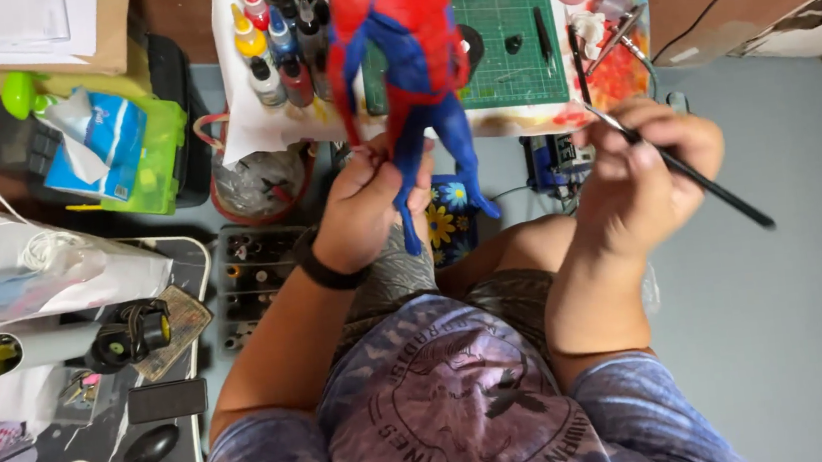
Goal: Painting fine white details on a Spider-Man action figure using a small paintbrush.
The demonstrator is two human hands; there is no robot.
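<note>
- Fingers of the left hand are clenched around one leg of a figurine, gripping it low and holding it up over the desk.
- Right hand fingers pinch a thin paintbrush: slim dark handle, metal collar, fine tip pointing up-left toward the paint-stained corner of the desk.
- Figurine: hard, glossy-looking surface, red torso and blue limbs; long, thin legs hang down, one free foot dangling just beside the left hand. Its upper body runs out of the top of the view.
- Left wrist carries a black band.
- Desk surface: white sheet smeared with red and orange paint at the right end.
- Green cutting mat, gridded and flat, lies behind the figurine.
- Small paint bottles, plastic, with yellow, red, blue and dark caps, stand in a cluster left of the figurine.
- Blue and white tissue pack rests on a lime-green plastic box at the left.
- Person's shirt is soft blue-grey cloth with a dark round print.
</note>
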